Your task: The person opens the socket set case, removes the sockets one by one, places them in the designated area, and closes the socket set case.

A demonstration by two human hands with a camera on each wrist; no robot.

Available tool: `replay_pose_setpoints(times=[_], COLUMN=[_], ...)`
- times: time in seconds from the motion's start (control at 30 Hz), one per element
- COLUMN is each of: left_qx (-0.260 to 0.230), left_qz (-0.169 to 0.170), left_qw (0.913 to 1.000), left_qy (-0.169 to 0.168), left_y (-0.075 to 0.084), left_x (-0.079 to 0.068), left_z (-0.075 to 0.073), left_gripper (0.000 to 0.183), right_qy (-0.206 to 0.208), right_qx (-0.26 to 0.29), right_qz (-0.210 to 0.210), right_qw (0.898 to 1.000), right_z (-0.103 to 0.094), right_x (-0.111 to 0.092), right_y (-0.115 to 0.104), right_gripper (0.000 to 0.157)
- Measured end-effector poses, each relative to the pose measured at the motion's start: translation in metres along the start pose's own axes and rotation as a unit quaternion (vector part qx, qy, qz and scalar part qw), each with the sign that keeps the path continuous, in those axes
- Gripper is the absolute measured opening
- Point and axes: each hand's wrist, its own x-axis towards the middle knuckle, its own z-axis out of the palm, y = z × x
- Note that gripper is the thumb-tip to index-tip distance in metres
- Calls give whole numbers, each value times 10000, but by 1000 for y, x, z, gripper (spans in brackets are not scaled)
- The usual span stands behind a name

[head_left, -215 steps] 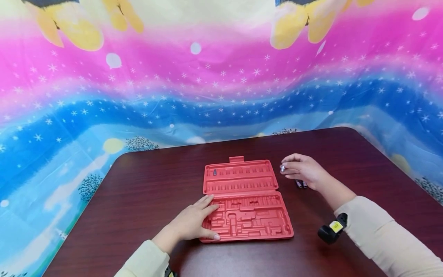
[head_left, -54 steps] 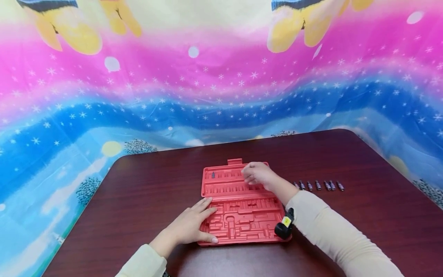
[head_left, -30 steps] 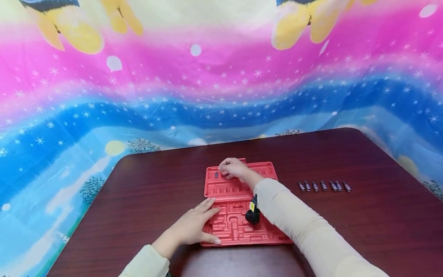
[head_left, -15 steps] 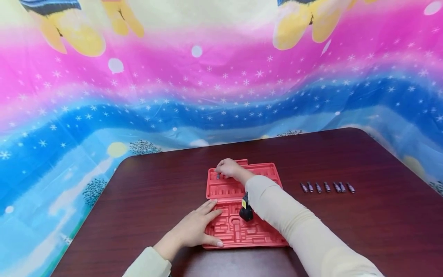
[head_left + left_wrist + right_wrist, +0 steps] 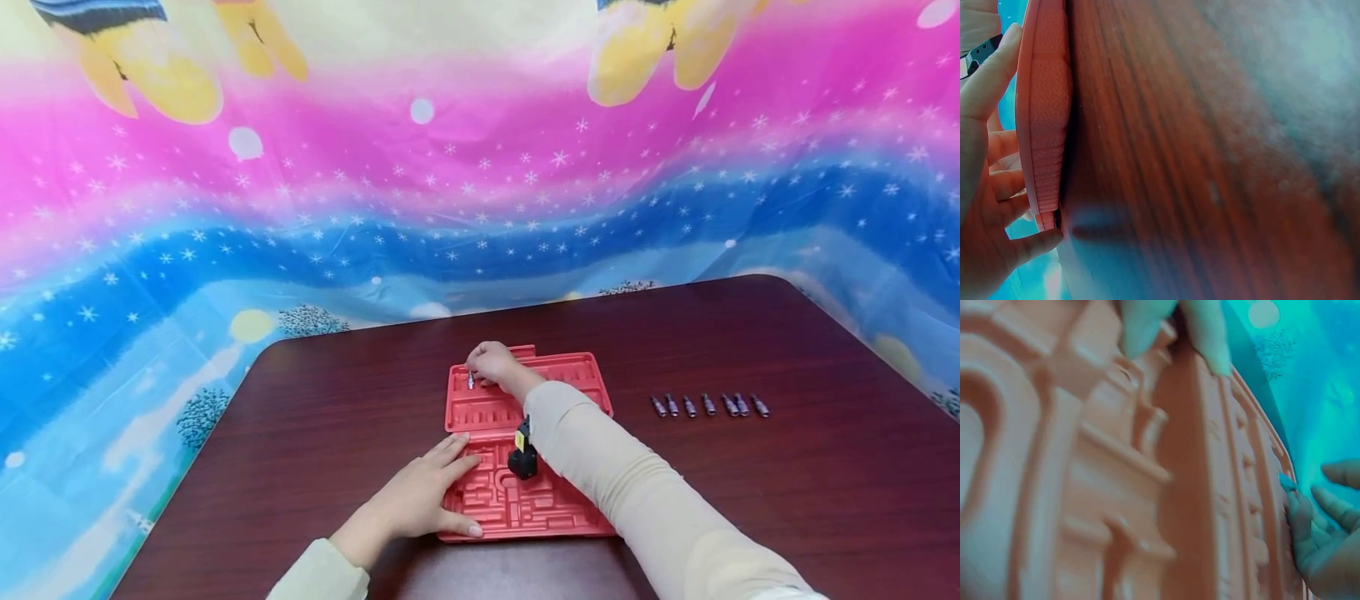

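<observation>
A red plastic tool case (image 5: 540,521) lies unfolded on the table. My left hand (image 5: 420,492) rests on its left side, fingers spread over the edge and thumb on the near rim; the left wrist view shows the fingers (image 5: 1007,181) along the case wall. My right hand (image 5: 495,364) reaches across to the far-left corner of the far half. Its fingertips pinch a small metal screwdriver bit (image 5: 470,381) at the leftmost slot. In the right wrist view the bit (image 5: 1288,482) appears at the fingertips, above the moulded slots.
Several metal bits (image 5: 708,405) lie in a loose row on the dark wooden table (image 5: 825,483), right of the case. A printed cloth (image 5: 480,192) hangs behind the table. The right forearm and its wrist camera (image 5: 522,454) extend over the near half of the case.
More bits lie on the table than at first. My right hand has moved left over the case to the last bit, which now looks brighter and tilted. The left hand has stayed in place.
</observation>
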Motion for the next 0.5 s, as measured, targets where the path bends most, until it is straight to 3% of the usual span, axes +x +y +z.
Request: replay_pose_setpoints(times=[0.23, 0.5], left_qx=[123, 116], left_qz=[55, -52], left_qw=[9999, 9999], left_qy=[62, -18], left_y=[0, 1], left_x=[0, 0], left_z=[1, 1], left_gripper=[84, 84], right_qy=[695, 562], right_qx=[-220, -412], right_qz=[302, 289], right_qw=[9969, 9972], right_z=[8, 7], right_x=[4, 3], right_y=[1, 1], right_gripper=[11, 6])
